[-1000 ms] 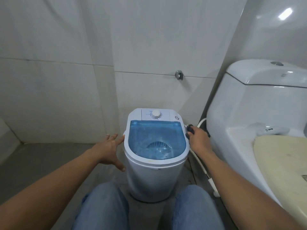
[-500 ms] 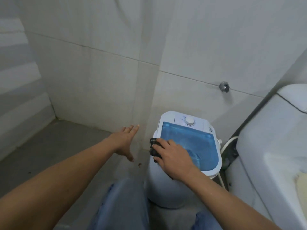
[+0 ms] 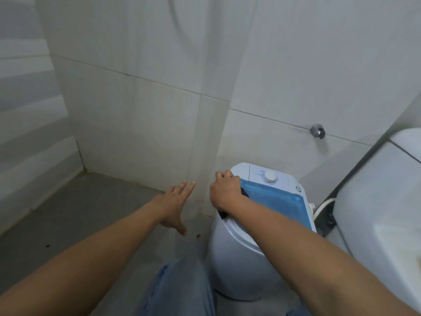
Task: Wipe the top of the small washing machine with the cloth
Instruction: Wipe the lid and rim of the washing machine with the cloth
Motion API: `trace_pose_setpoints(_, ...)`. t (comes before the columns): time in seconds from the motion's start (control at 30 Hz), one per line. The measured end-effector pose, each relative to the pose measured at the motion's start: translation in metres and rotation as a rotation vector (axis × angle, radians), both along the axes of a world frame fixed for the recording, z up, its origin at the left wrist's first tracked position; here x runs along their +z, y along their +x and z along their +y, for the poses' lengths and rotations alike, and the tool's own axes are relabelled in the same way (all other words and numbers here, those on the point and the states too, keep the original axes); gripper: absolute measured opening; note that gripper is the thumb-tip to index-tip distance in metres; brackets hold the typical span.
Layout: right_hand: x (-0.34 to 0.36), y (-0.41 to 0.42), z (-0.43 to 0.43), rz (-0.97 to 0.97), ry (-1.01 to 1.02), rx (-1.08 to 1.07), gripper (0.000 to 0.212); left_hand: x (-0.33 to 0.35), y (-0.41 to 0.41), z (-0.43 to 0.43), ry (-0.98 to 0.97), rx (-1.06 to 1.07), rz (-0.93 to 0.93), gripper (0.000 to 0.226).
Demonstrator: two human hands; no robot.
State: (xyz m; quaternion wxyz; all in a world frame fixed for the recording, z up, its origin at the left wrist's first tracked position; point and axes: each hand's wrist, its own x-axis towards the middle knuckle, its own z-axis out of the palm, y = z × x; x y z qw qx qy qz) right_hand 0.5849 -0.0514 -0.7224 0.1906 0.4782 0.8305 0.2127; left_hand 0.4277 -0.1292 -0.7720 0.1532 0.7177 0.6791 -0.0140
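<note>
Right hand (image 3: 225,192) grips dark cloth (image 3: 244,193) on washing machine (image 3: 239,252) lid, centre-right of frame — left hand (image 3: 175,206) open, idle. We press flat, overlap strokes.

Single head-worn wide-angle view, looking forward and down into tiled bathroom corner (image 3: 200,133). Frame tilted, turned left of washing machine (image 3: 239,252), which sits low right of centre, near. Both forearms enter from bottom edge. Toilet (image 3: 376,201) cropped at right edge.
</note>
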Motion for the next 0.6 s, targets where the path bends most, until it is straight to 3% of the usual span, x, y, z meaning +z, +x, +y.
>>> trace_pose_setpoints(0.13,0.014,0.045,0.034,0.428,0.132,-0.075,0.032,-0.006,-0.006,-0.005,0.011,0.014,0.012,0.152)
trace_pose_setpoints(0.23,0.014,0.075,0.028,0.674,0.07,-0.003,0.034,-0.009,-0.001,-0.001,-0.012,0.008,0.012,0.151)
trace_pose_setpoints(0.4,-0.028,0.066,-0.009,0.622,-0.068,0.027,0.051,-0.006,0.022,0.012,-0.029,-0.036,0.0,0.15)
trace_pose_setpoints(0.6,-0.03,0.074,0.029,0.726,-0.029,-0.114,0.045,0.007,0.04,0.017,-0.032,-0.074,0.014,0.152)
